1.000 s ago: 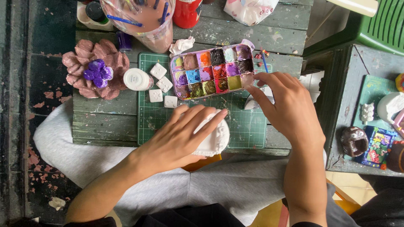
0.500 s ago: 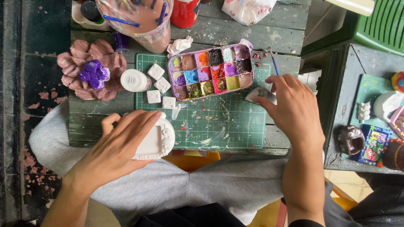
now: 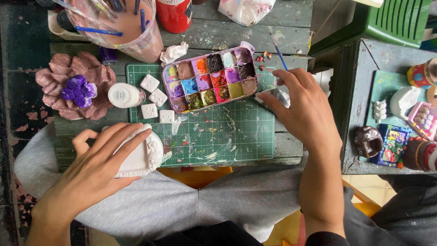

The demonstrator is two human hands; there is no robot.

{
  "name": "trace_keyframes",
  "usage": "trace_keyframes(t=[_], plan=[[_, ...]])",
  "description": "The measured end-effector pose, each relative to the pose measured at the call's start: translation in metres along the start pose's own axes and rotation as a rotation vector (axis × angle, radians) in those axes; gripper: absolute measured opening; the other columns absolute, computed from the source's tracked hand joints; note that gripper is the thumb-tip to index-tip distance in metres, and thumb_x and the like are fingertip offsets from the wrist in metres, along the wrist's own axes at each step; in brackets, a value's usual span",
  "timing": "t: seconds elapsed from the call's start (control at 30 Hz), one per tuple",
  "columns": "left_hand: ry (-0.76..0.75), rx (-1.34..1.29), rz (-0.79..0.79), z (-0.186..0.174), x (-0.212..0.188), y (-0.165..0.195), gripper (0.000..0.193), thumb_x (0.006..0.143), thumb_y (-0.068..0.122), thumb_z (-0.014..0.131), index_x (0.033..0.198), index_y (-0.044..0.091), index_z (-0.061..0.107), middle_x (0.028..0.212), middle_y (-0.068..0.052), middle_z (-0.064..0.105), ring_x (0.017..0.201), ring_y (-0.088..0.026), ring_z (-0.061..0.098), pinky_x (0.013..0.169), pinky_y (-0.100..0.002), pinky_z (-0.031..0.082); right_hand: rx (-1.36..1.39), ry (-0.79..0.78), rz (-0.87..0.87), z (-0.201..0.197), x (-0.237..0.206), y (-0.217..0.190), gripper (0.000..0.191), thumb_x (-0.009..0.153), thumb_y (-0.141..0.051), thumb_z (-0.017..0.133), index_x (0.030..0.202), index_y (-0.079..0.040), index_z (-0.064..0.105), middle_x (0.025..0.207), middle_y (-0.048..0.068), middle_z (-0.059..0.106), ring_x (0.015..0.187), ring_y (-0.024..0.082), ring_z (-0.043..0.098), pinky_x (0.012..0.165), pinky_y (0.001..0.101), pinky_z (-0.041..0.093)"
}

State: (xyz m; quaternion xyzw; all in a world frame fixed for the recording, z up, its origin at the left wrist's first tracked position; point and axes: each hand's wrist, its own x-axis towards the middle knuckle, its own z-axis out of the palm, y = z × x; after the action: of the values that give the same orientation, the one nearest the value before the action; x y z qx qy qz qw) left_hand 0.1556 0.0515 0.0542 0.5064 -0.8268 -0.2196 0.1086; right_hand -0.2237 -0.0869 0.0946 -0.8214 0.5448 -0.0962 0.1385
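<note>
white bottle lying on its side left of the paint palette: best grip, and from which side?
Grip the white bottle across its round body, from straight above. It lies flat, pointing left-right, with the flower piece to its left and small white tiles on its right, so only the top is free.

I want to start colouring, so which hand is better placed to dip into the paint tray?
Right, probably. The right hand holds the thin brush beside the paint tray. The left hand lies on the white plaster piece at the cutting mat's near-left corner, farther away.
</note>
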Motion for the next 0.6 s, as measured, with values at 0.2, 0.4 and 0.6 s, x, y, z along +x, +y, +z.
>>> trace_keyframes(t=[0.2,0.4,0.6], plan=[[0.017,0.014,-0.004,0.008,-0.008,-0.014,0.096,0.06,0.039,0.082,0.148,0.018,0.05,0.152,-0.002,0.051,0.14,-0.02,0.044,0.107,-0.045,0.024,0.071,0.075,-0.201,0.008,0.002,-0.018,0.053,0.091,-0.025,0.083,0.133,-0.001,0.061,0.117,0.017,0.063,0.109,0.037,0.061,0.095,0.0453,0.05],[-0.01,0.021,-0.022,0.01,-0.005,-0.022,0.102,0.057,0.038,0.084,0.15,0.019,0.048,0.153,-0.003,0.05,0.141,-0.02,0.043,0.107,-0.047,0.022,0.205,0.04,-0.388,0.031,0.0,-0.043,0.041,0.097,-0.015,0.076,0.132,-0.001,0.061,0.111,0.015,0.062,0.104,0.034,0.061,0.092,0.0452,0.049],[-0.073,-0.093,-0.085,0.005,0.003,-0.021,0.101,0.054,0.031,0.087,0.146,0.019,0.045,0.148,-0.006,0.048,0.138,-0.022,0.042,0.105,-0.049,0.021,0.306,-0.061,-0.513,0.066,-0.003,-0.071,0.038,0.098,-0.012,0.072,0.133,-0.001,0.059,0.105,0.013,0.061,0.099,0.033,0.06,0.089,0.0452,0.049]])
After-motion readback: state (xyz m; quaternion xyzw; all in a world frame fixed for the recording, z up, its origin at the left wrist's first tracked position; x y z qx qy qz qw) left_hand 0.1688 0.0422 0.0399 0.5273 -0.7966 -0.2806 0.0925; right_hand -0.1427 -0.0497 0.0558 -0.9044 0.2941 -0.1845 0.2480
